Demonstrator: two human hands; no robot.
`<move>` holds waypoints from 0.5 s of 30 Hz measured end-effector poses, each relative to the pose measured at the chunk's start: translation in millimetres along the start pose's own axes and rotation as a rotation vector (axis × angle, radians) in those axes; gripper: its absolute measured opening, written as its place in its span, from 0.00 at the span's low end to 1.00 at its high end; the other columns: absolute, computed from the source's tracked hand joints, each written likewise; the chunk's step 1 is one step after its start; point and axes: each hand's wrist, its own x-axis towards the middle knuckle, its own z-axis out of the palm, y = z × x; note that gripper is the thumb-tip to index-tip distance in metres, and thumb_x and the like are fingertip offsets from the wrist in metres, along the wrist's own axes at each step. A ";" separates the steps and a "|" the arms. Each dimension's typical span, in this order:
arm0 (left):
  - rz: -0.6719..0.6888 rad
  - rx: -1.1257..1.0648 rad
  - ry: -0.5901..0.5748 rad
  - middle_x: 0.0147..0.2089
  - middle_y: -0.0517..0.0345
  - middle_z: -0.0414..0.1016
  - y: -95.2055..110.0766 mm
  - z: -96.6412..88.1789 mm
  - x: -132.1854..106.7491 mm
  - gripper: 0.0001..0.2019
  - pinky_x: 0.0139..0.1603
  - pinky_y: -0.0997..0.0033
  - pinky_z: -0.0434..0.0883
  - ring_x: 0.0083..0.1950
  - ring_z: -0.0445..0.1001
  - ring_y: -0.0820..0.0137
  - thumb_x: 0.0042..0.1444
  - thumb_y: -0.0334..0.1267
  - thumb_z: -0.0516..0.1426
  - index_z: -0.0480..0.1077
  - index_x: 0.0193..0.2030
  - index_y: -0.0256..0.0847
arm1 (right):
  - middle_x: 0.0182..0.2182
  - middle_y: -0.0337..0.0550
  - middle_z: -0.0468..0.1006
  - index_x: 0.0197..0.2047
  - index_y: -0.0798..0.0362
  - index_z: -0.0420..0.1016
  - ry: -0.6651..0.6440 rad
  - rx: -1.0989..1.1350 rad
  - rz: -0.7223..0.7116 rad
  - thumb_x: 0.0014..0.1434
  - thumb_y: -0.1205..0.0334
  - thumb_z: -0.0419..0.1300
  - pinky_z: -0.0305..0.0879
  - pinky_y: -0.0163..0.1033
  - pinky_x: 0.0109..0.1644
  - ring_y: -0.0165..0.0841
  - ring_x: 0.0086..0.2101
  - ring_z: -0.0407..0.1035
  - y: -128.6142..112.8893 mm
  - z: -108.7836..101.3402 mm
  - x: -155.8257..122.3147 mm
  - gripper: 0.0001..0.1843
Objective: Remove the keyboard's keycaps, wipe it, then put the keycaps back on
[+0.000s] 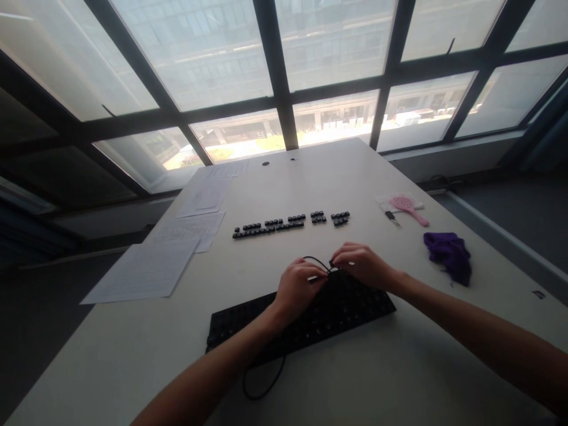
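Note:
A black keyboard (pixel 248 316) lies at a slant on the white table in front of me, partly covered by my left arm. Over its far edge, my left hand (pixel 299 287) is closed in a pinch; what its fingertips grip, if anything, is too dark to make out. Just to the right, my right hand (pixel 361 263) pinches a small black keycap (pixel 332 263). A thin black cable (pixel 314 258) arcs between the hands and meets the fingertips. Rows of loose black keycaps (pixel 268 229) stand on the table beyond the keyboard.
Printed paper sheets (pixel 142 272) lie along the left side. To the right are a pink hairbrush (pixel 410 208), a small black-handled wire tool (pixel 391 218) and a crumpled purple cloth (pixel 448 254). A cable loop (pixel 264 396) lies before the keyboard. Windows stand behind the table (pixel 328 177).

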 end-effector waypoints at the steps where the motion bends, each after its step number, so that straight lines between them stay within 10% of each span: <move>1: -0.001 -0.013 -0.013 0.39 0.61 0.84 5.8 2.1 -11.0 0.04 0.46 0.63 0.72 0.40 0.76 0.65 0.55 0.36 0.66 0.82 0.36 0.49 | 0.37 0.46 0.83 0.38 0.51 0.82 -0.027 0.013 -0.009 0.67 0.66 0.58 0.70 0.39 0.44 0.35 0.39 0.74 -10.3 -0.1 -12.2 0.10; 15: 0.039 0.080 0.009 0.41 0.61 0.83 15.7 22.4 -37.5 0.04 0.42 0.62 0.73 0.40 0.72 0.64 0.57 0.36 0.64 0.82 0.36 0.49 | 0.38 0.45 0.82 0.38 0.52 0.80 -0.147 -0.070 -0.049 0.68 0.71 0.54 0.69 0.39 0.41 0.35 0.38 0.71 -25.5 18.1 -44.6 0.13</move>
